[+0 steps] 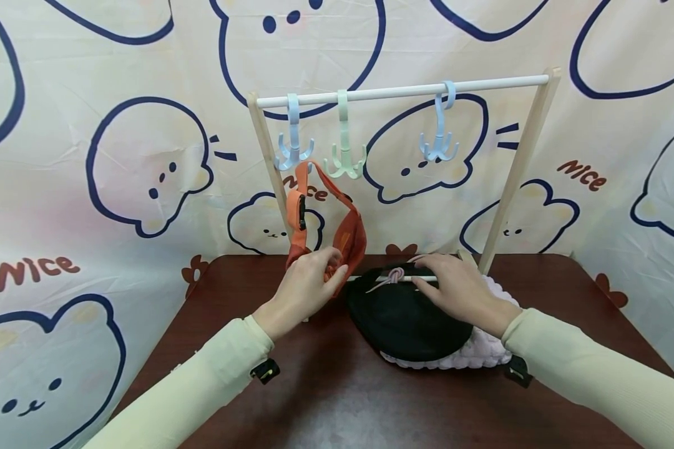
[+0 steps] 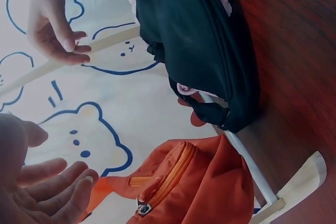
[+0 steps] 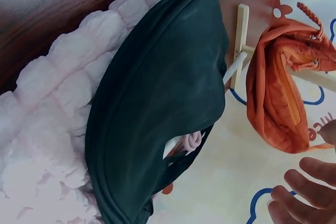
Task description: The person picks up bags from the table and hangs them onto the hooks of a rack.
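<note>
An orange waist bag (image 1: pixel 351 240) hangs by its strap from the left blue hook (image 1: pixel 294 140); its zip shows in the left wrist view. My left hand (image 1: pixel 309 280) is in front of the bag's lower part, its fingers loosely bent and holding nothing in the left wrist view. A black bag (image 1: pixel 410 318) lies on the table against a pale pink puffy item (image 1: pixel 483 346), which it partly covers. My right hand (image 1: pixel 460 287) hovers over the black bag's upper right, fingers relaxed. Between the hands, a knotted pink cord (image 1: pixel 395 275) shows at the lower bar.
A wooden rack with a white top rail (image 1: pixel 404 91) stands on the dark brown table (image 1: pixel 337 399). A green hook (image 1: pixel 344 137) and another blue hook (image 1: pixel 440 131) hang from the rail. Cartoon-printed cloth (image 1: pixel 146 262) surrounds the table behind and at the sides.
</note>
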